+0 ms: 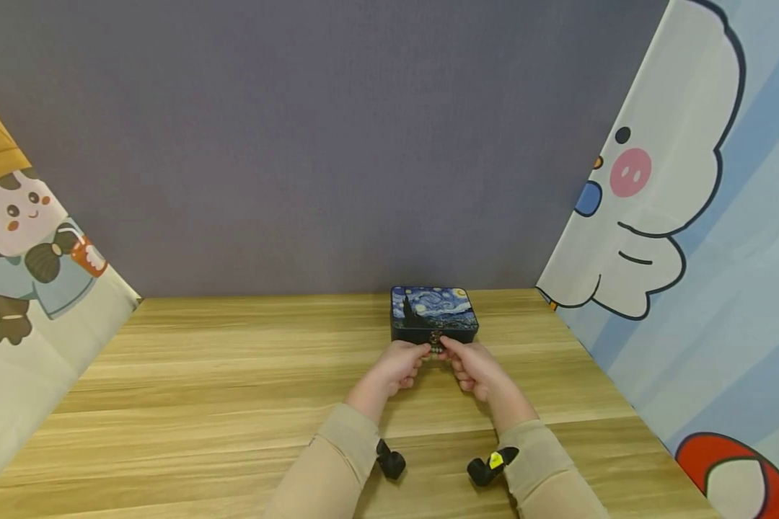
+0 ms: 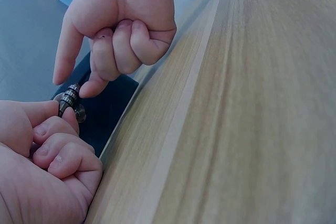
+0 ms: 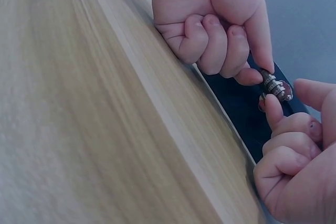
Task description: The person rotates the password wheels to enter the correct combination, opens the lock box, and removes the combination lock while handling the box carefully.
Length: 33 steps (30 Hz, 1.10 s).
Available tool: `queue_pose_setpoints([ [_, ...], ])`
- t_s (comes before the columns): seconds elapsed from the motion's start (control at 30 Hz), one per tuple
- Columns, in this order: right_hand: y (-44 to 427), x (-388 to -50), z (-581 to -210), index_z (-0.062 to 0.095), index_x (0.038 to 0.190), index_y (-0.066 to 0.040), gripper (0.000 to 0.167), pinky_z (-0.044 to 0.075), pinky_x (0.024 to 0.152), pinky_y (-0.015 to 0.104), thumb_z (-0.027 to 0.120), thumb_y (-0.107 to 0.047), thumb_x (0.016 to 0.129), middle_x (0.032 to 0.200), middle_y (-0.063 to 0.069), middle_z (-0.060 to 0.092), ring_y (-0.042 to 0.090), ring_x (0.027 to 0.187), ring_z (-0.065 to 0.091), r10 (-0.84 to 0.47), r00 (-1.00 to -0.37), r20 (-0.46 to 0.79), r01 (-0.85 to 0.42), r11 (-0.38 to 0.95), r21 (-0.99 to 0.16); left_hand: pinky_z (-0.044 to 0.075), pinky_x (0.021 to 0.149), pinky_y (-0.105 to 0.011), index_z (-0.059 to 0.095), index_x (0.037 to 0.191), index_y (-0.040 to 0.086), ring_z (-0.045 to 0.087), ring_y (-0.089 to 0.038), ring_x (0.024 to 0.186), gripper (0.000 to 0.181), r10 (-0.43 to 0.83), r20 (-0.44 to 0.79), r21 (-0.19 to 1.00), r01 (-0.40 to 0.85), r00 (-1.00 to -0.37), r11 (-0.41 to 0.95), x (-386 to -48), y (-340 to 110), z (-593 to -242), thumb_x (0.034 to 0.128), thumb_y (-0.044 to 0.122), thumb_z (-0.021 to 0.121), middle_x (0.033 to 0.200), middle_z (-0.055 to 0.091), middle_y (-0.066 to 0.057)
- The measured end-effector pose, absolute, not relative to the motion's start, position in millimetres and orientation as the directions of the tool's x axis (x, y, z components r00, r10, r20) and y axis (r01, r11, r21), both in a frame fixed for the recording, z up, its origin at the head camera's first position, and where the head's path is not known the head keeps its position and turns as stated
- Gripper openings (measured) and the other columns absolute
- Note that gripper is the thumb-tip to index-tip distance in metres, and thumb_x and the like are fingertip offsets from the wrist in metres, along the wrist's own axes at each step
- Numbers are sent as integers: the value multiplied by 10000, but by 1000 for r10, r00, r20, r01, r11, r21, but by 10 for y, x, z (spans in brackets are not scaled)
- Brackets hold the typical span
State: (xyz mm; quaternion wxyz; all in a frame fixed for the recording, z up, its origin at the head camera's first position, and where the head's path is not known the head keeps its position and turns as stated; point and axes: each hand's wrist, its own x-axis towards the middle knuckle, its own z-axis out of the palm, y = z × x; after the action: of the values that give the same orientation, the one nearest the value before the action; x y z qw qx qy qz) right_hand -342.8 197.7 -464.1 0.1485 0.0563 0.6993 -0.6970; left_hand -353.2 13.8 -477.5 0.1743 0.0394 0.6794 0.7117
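A dark tin box (image 1: 433, 310) with a swirling night-sky painting on its lid stands closed toward the back of the table. At its front clasp is a small metal combination padlock (image 3: 274, 86) with ridged number dials. My left hand (image 1: 399, 362) pinches one end of the padlock (image 2: 68, 97) between thumb and index finger, its other fingers curled in. From the other side my right hand (image 1: 477, 366) has thumb and index finger about the padlock. The right index fingertip (image 3: 273, 109) touches the dials, while the right thumb looks slightly apart from them.
The wood-grain table (image 1: 201, 404) spreads around the box. Behind it rises a plain grey wall panel (image 1: 298, 144). Cartoon-printed panels flank the table on the left (image 1: 39, 346) and right (image 1: 720, 346). Small black devices (image 1: 392, 463) sit at both sleeve cuffs.
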Motion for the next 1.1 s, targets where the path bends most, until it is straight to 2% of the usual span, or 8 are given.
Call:
queue_pose_setpoints([
  [0.3,1998,-3429,-4643,626,1029,35,491,200,377,212,673,-449,963,544,-97,314,49,437,210,-120,-949,-292,293,11,-956,248,408,-216,652,1086,-84,233,-68,443,354,317,-180,980,-196,-931,-21,-3539,127,-4785,1037,261,589,579,323,64],
  [0.63,2011,-3442,-4650,634,1121,67,529,206,397,219,716,-422,937,546,-90,297,57,451,220,-123,-956,-267,263,54,-963,256,415,-220,651,1118,-88,229,-74,448,370,319,-187,979,-202,-929,-17,-3530,114,-4781,1042,267,584,578,311,61],
  [0.83,2011,-3424,-4640,657,1102,102,476,214,401,226,744,-331,925,537,-78,296,66,440,222,-133,-959,-249,240,79,-967,257,416,-217,654,1126,-88,233,-72,450,371,310,-191,979,-205,-931,-12,-3528,121,-4775,1040,266,586,578,318,64],
  [1.1,2002,-3424,-4652,672,1002,78,336,223,396,219,737,-243,925,535,-78,309,61,433,236,-135,-964,-227,220,67,-973,251,414,-213,650,1119,-93,237,-67,448,374,312,-187,979,-202,-932,-15,-3536,127,-4785,1038,268,593,577,320,66],
])
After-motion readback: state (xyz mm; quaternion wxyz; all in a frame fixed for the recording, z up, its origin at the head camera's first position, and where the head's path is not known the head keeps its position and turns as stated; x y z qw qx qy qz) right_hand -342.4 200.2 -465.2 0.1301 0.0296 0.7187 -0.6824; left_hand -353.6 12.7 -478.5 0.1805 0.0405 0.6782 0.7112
